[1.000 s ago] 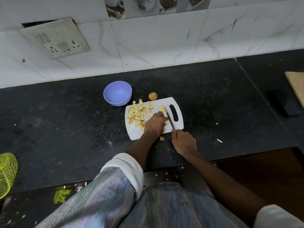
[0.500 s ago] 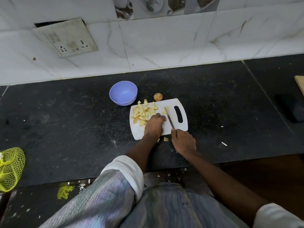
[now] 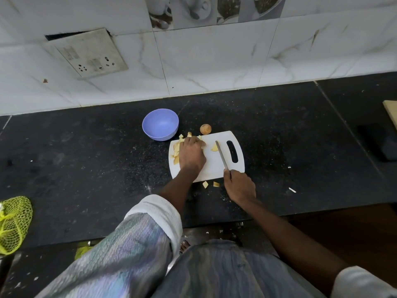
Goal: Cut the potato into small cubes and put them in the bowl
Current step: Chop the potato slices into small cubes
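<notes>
**Cubes gathered, bowl just beyond**

The left hand (image 3: 191,154) cups its curled fingers over the pale yellow potato cubes (image 3: 176,150) at the white plastic cutting board's (image 3: 214,168) far-left corner. The empty lilac plastic bowl (image 3: 160,124) sits just beyond, far-left. The right hand (image 3: 239,186) grips the steel knife (image 3: 222,155).

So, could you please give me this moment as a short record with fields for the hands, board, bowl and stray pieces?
left hand: over the potato pieces at the board's left end
right hand: grips the knife, blade lying on the board
cutting board: white, on the dark counter
bowl: purple, beyond the board, looks empty
stray pieces: two on the counter, off the board's near edge
</notes>
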